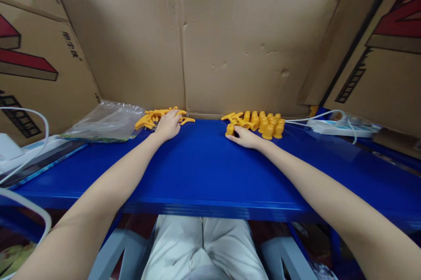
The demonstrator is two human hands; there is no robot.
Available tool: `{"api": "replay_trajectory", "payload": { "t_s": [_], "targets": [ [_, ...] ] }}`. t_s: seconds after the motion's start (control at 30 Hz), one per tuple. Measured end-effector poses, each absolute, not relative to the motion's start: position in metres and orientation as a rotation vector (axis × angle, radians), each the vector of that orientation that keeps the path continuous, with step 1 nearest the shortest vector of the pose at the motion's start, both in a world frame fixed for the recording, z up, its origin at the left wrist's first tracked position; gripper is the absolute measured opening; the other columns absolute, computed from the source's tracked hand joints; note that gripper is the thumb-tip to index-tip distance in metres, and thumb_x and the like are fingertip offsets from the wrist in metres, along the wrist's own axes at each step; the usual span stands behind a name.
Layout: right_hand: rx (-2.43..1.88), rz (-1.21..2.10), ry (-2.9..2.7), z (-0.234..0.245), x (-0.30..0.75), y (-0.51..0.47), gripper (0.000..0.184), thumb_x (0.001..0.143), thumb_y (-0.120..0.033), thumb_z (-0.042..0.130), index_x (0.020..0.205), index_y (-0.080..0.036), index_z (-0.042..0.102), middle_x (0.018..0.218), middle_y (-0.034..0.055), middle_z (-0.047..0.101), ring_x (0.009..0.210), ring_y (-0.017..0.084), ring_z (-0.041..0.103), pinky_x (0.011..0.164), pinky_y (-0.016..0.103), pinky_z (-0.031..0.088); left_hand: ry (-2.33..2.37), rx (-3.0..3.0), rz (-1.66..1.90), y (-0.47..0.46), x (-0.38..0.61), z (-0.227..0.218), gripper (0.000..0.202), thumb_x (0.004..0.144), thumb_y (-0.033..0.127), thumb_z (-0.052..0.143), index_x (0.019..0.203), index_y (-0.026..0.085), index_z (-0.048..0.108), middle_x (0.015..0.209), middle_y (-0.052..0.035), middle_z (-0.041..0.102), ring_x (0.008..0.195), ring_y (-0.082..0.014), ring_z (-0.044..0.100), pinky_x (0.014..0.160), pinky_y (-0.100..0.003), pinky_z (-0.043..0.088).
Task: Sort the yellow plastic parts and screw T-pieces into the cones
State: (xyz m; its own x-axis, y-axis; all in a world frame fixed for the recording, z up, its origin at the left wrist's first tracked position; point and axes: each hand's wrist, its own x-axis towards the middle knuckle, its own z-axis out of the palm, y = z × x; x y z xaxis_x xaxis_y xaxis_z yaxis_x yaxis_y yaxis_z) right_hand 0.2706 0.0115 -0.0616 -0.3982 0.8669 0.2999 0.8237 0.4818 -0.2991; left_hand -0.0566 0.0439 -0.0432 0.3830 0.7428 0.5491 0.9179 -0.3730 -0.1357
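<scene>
My left hand (168,125) rests on a heap of yellow branched plastic pieces (144,121) at the back left of the blue table. Its fingers reach forward over the heap, apart, with the tips partly hidden among the pieces. At the back right, my right hand (246,138) is closed around a small yellow cup-shaped plastic part (230,129), standing near the tabletop. Just behind that hand lie a few yellow T-shaped pieces (233,116). To its right, several more yellow cup-shaped parts (268,132) stand in a tight group.
Cardboard panels (243,43) wall off the back and sides of the blue table (197,170). Clear plastic bags (105,118) lie left of the heap. White power strips (344,128) with cables sit at both sides. A grey stool or chair frame (118,249) shows below.
</scene>
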Motion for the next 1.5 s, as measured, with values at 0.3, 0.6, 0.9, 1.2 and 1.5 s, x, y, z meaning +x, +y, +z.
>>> {"api": "replay_trajectory", "payload": {
  "t_s": [0.3,0.6,0.9,1.2,1.5],
  "targets": [
    [-1.388,0.139,-2.356,-0.062,0.272,0.013,0.023,0.091,-0.037,0.051,0.090,-0.015,0.058,0.098,0.0151,0.065,0.090,0.026,0.063,0.085,0.039,0.048,-1.769,-2.237,-0.088,0.047,-0.066,-0.046,0.048,0.093,0.035,0.036,0.131,0.017,0.059,0.150,-0.0128,0.042,0.140,-0.0310,0.036,0.111,-0.046,0.032],
    [-1.398,0.111,-2.351,-0.062,0.271,0.011,0.024,0.092,-0.037,0.051,0.091,-0.015,0.059,0.099,0.0140,0.066,0.092,0.025,0.063,0.087,0.036,0.047,-1.821,-2.129,-0.127,0.038,-0.055,-0.042,0.045,0.090,0.033,0.041,0.128,0.016,0.058,0.135,-0.0177,0.053,0.131,-0.0335,0.042,0.108,-0.049,0.032],
    [-1.404,0.105,-2.355,-0.060,0.270,0.010,0.022,0.092,-0.036,0.051,0.089,-0.016,0.059,0.098,0.0136,0.066,0.091,0.025,0.063,0.086,0.037,0.048,-1.740,-2.060,-0.503,0.035,-0.051,-0.041,0.042,0.087,0.018,0.038,0.124,0.017,0.059,0.120,-0.0202,0.060,0.118,-0.0360,0.052,0.096,-0.053,0.041],
    [-1.397,0.108,-2.365,-0.061,0.270,0.011,0.023,0.092,-0.036,0.051,0.091,-0.015,0.059,0.098,0.0142,0.066,0.090,0.025,0.063,0.085,0.038,0.048,-1.741,-2.076,-0.402,0.044,-0.057,-0.047,0.034,0.087,0.021,0.044,0.112,0.022,0.067,0.120,-0.0171,0.064,0.118,-0.0370,0.053,0.096,-0.059,0.039],
    [-1.424,0.106,-2.358,-0.058,0.269,0.008,0.024,0.092,-0.037,0.050,0.088,-0.014,0.058,0.098,0.0152,0.065,0.090,0.025,0.063,0.084,0.038,0.048,-1.770,-2.057,-0.512,0.042,-0.056,-0.045,0.032,0.092,0.023,0.042,0.110,0.024,0.068,0.116,-0.0151,0.065,0.118,-0.0353,0.052,0.096,-0.054,0.037]
  ]
}}
